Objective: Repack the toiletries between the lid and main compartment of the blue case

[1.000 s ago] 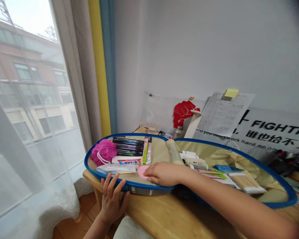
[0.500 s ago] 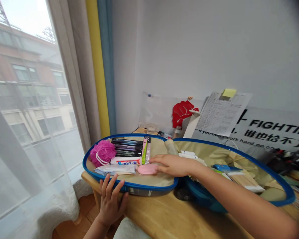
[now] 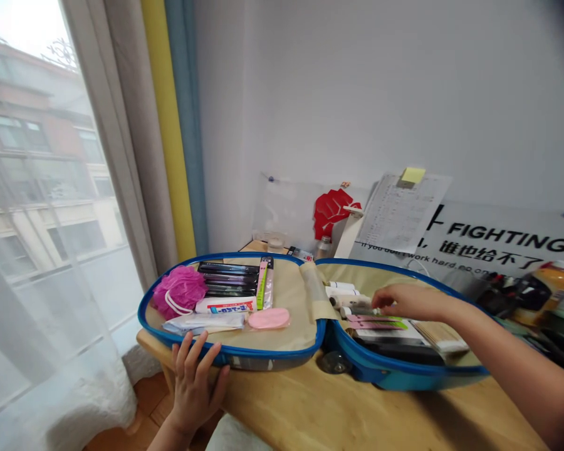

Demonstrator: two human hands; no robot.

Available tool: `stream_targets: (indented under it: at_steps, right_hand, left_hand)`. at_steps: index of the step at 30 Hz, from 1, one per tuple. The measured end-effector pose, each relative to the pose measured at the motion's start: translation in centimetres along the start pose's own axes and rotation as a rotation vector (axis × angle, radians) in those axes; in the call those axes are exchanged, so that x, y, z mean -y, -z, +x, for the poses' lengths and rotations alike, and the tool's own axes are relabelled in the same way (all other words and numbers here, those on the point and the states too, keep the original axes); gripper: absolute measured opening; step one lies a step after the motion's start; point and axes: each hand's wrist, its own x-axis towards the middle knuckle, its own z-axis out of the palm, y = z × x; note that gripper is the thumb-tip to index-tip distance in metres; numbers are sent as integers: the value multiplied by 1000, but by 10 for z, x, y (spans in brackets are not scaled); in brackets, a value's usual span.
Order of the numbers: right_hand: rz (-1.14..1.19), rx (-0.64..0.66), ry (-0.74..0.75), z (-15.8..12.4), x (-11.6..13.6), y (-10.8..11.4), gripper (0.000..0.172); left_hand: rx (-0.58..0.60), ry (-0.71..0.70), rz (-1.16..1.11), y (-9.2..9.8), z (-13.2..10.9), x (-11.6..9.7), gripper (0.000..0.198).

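Resting on a wooden table, a blue-rimmed suitcase is lying open in two halves. The left hand is spreading wide against its front rim, holding nothing — the right hand is curling over a slim tube, its grip unclear. Pressing too hard near the table edge risks tipping the case — the tube could be rolling away.

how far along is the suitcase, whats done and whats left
The left half of the open suitcase looks done: the pink shower puff, white tube, dark packets and pink sponge lie neatly. In hand: the right hand is over the small white tubes. Left, probably: the right half, where the wooden sticks look less settled.
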Motion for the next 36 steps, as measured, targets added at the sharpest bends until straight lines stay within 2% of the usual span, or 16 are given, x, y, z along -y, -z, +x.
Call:
stream_targets:
  at_steps: [4,8,16,32,36]
  right_hand:
    - [-48,-41,-1,3,-10,-27,32]
    - [-67,-62,-16,9,-17,-39,29]
    - [-24,-14,-45,17,-24,-39,25]
    - [-69,-36,-21,23,-25,-43,25]
    - [-93,-56,0,21,-24,-41,18]
  left_hand:
    - [4,-4,10,0,-2,1,59]
    - [6,3,12,-1,-4,2,60]
    - [1,5,6,-1,-3,0,62]
    - [4,14,9,0,-3,0,64]
    - [10,14,13,-1,-5,1,65]
